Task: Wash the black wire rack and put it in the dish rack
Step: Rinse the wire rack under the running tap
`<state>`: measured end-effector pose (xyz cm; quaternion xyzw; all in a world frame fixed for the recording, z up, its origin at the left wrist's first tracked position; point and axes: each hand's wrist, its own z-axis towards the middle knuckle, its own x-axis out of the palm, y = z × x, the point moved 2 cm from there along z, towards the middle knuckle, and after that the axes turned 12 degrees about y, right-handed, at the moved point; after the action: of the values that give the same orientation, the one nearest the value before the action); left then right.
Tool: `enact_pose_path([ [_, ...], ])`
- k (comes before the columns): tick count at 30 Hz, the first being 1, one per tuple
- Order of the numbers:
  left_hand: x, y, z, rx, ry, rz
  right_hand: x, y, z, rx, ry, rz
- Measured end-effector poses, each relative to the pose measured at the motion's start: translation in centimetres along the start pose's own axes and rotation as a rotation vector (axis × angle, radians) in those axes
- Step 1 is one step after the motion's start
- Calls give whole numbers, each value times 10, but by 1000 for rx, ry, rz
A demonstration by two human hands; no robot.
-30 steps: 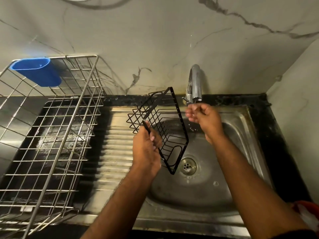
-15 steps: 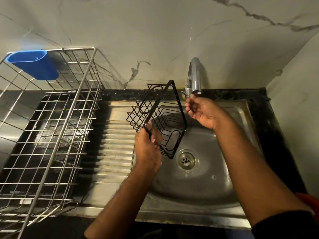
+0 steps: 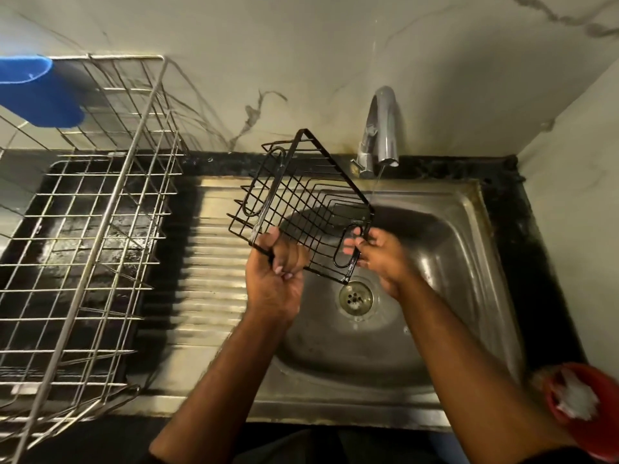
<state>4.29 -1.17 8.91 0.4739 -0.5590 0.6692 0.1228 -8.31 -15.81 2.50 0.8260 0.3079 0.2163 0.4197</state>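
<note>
while held tilted above the steel sink basin (image 3: 452, 262), black square wire rack (image 3: 298, 202), left hand (image 3: 278, 276) clenched round near corner, right hand (image 3: 375, 252) pinching side loop: best turned slowly under thin tap stream (image 3: 376, 182), grip firm.

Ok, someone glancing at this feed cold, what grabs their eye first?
The black wire rack, held tilted over the sink by both hands: the left hand grips its lower left edge, the right hand holds its right side. Next, the thin stream from the tap behind it, and the big steel dish rack at left.
</note>
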Motion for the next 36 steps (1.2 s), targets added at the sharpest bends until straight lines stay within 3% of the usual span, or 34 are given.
enact_pose_path([
  [3, -7, -12, -2, -44, 32, 24, 4, 5, 2, -55, -43, 39],
  [10, -34, -37, -11, -284, -181, 167, 6, 17, 4, -198, -206, -11],
  [21, -63, -25, -35, -250, -549, -198, 5, 33, -3, -534, -253, -273],
  [36, -61, -32, -35, -414, -416, -47, 3, 51, -10, -553, -209, -142],
])
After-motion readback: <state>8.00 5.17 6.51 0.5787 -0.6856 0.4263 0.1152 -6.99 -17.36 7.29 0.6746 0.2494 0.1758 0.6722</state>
